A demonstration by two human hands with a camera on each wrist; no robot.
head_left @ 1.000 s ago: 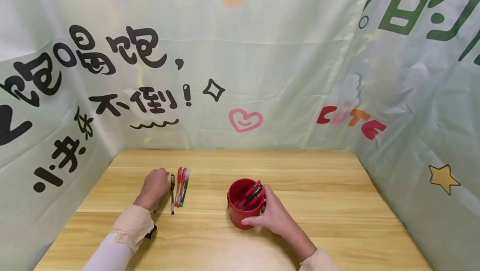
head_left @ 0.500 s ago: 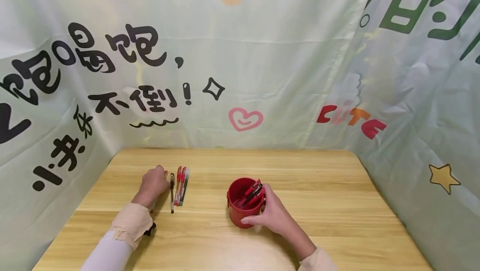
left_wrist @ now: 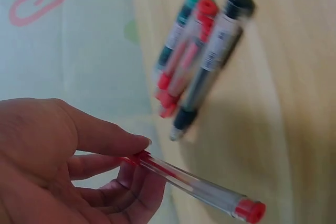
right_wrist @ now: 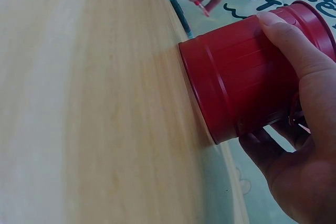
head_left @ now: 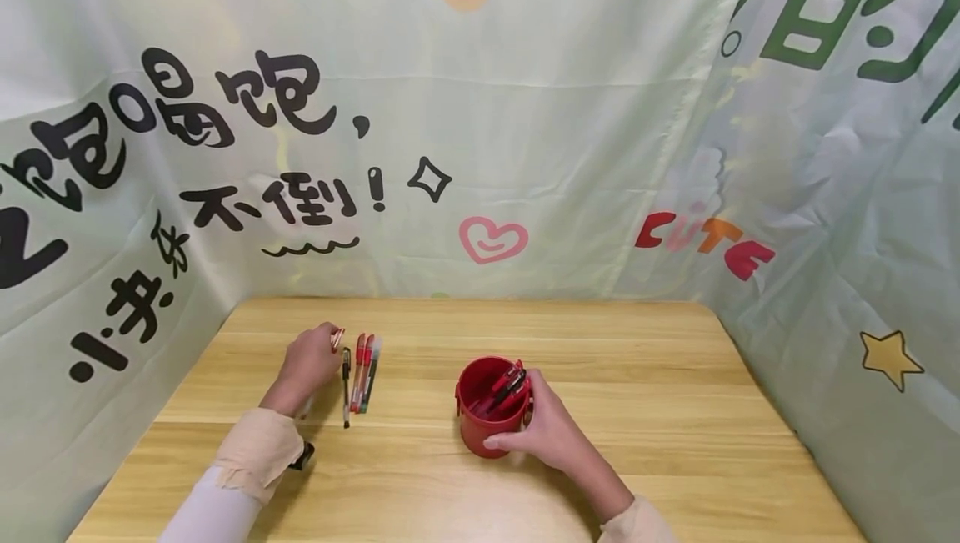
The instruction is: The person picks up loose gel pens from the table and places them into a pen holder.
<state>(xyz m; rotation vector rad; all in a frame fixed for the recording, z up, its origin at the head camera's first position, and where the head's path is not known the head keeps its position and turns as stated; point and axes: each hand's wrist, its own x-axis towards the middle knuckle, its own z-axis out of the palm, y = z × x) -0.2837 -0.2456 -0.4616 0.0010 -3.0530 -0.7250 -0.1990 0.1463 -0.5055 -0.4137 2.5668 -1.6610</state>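
In the left wrist view my left hand (left_wrist: 94, 166) pinches a red gel pen (left_wrist: 199, 186) with a clear barrel between thumb and fingers. That pen is tilted, its red end pointing away from the palm. Just right of the hand, a black pen (head_left: 347, 389) lies on the table beside two red pens (head_left: 359, 376) and a green one (left_wrist: 179, 30). My right hand (head_left: 555, 426) grips the side of a red metal bucket (head_left: 491, 439), thumb on the near side. Several pens (head_left: 508, 389), red and black, lean inside the bucket against its right wall.
A wooden table (head_left: 645, 409) carries everything. Printed cloth (head_left: 585, 193) hangs along its back and both sides. A small black object (head_left: 302, 455) shows under my left wrist, which is wrapped in a tan band (head_left: 258, 451).
My left hand has risen slightly from the table with the red pen, whose end now shows past the fingers. The right hand and bucket have stayed put.
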